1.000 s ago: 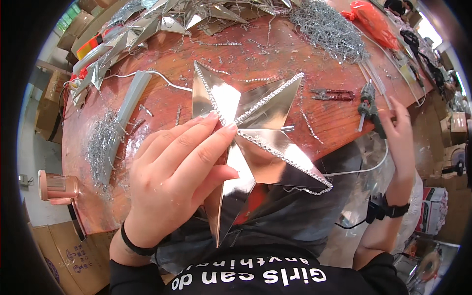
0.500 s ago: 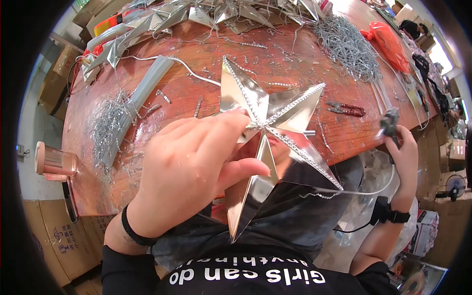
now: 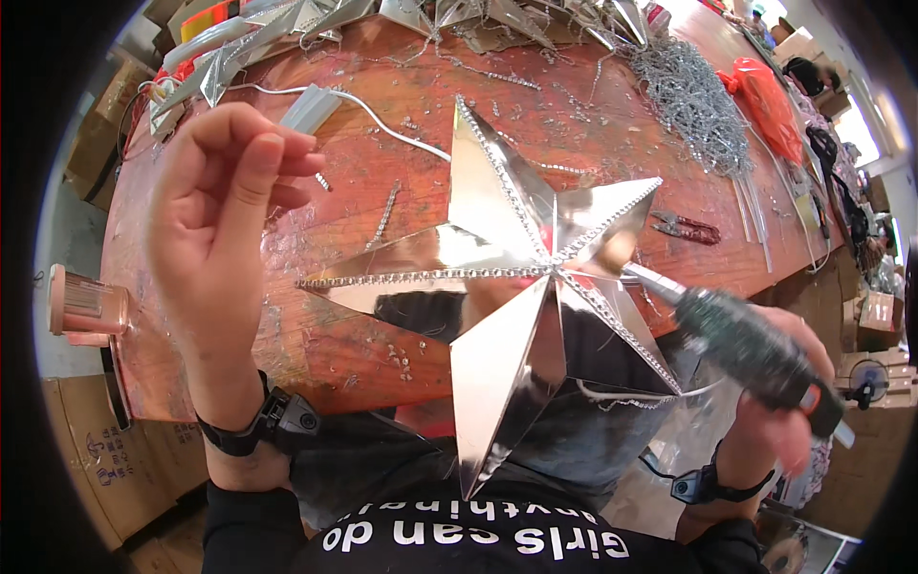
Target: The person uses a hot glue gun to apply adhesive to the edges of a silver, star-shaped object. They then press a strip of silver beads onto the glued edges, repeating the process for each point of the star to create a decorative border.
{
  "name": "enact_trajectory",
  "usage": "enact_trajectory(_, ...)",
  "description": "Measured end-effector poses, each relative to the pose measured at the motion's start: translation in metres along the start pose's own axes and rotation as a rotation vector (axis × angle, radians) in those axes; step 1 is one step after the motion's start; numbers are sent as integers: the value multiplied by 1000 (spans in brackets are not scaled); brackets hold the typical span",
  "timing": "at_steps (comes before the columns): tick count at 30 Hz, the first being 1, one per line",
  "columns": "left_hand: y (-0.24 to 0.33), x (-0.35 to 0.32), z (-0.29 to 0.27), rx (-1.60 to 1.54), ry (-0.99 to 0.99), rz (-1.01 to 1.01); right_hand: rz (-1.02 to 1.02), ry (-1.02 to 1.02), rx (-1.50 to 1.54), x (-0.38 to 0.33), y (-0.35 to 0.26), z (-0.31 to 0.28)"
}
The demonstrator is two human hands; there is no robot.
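A mirror-finished silver star (image 3: 497,335) stands over my lap and the table's near edge. Rhinestone trim runs along three of its ridges, meeting at the centre; a loose end hangs near the lower right point. My right hand (image 3: 789,402) grips a dark glue gun (image 3: 741,340), slightly blurred. Its metal nozzle points at the star's right side, close behind or against the edge; contact is unclear. Off to the left, my left hand (image 3: 220,210) is raised above the table, apart from the star. Its fingers are loosely curled, with nothing visible in them.
Silver rhinestone chain lies heaped (image 3: 693,105) at the far right, beside a red plastic bag (image 3: 765,105). Red-handled pliers (image 3: 686,228) rest right of the star. More silver stars (image 3: 402,14) line the back. A pinkish clear cup (image 3: 86,301) stands at the left edge.
My left hand has let go of the star and moved up left. My right hand has brought the glue gun in toward the star's right side. The star's left point now shows.
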State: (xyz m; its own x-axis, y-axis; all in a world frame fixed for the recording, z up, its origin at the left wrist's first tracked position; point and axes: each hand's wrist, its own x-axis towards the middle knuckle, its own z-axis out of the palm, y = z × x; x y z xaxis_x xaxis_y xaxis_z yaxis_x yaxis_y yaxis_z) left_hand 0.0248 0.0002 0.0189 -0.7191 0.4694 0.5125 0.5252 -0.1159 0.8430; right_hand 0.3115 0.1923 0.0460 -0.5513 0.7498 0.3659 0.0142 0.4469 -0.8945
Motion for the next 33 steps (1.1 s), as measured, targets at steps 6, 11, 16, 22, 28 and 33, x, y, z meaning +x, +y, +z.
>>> enact_trajectory(6,5,-5,5,70,-15,39,-347,-256,-417,15,-10,24)
enact_trajectory(11,10,-11,9,68,-81,40,-476,-273,-445,21,-4,26)
enact_trajectory(16,11,-13,14,147,-99,12,-536,-285,-439,24,3,26)
enact_trajectory(22,15,-14,5,144,-127,-74,-512,-259,-432,23,3,27)
enact_trajectory(28,13,-17,9,163,-97,-83,-471,-300,-452,21,-2,26)
enact_trajectory(33,7,-14,10,169,-112,-9,-467,-349,-437,19,-8,25)
